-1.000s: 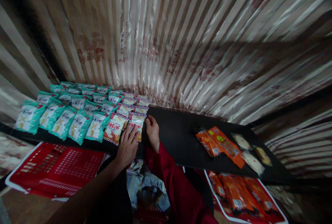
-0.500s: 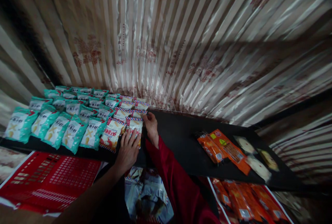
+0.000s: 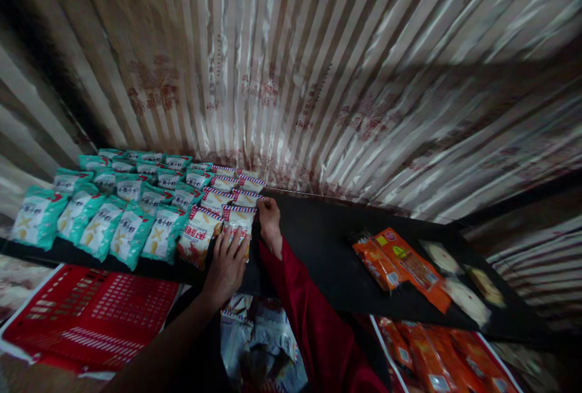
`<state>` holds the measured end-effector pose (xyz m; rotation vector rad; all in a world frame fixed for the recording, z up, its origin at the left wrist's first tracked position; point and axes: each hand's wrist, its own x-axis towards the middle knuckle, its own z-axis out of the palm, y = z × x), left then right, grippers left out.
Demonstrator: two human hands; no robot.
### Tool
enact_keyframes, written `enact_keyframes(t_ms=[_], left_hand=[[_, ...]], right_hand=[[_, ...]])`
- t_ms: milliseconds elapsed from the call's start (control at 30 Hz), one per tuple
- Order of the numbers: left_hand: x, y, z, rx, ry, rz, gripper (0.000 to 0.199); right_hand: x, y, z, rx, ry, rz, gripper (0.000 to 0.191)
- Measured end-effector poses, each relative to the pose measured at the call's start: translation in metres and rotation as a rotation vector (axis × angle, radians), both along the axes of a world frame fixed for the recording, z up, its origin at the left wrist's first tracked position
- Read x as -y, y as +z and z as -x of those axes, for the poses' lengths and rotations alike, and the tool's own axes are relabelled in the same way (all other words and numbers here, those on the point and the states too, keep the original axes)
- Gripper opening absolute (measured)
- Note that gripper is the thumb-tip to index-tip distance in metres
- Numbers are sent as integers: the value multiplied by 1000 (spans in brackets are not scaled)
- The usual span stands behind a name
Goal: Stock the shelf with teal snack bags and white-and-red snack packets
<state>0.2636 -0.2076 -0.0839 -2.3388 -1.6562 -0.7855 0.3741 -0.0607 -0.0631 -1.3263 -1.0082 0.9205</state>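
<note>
My left hand [image 3: 228, 256] lies with its fingers spread flat on the lower front of a white snack bag [image 3: 239, 218] with a red-and-blue striped top edge. At that bag's upper right corner, my right hand [image 3: 271, 221] has its thumb and fingers pinched together on the edge. Left of it stands a matching snack bag [image 3: 200, 232], and more such bags [image 3: 248, 198] are lined up behind in two columns. Several teal snack bags [image 3: 166, 232] fill rows farther left. My left fingers cover the bottom of the front bag.
All the bags stand on a black shelf [image 3: 313, 247]. Orange packets [image 3: 404, 262] and pale round packs [image 3: 466, 301] lie to the right. Below are a red basket [image 3: 91, 320], a container of silvery bags [image 3: 268, 344] and a box of orange packets [image 3: 431, 356]. A striped curtain hangs behind.
The view has shifted slightly, moving things rightward in the picture. The front bag's top edge looks a little wider toward my right fingers. Both hands keep nearly the same places.
</note>
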Motion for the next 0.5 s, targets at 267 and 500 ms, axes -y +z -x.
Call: enact_keyframes(t_ms=[267,500], left_hand=[[-1,2,0,-25,5,8,51],[-2,0,1,-19,-10,22,50]], right_hand=[[3,0,2,-23,19,-7,22],[16,-4,-2,27,32,20,34]])
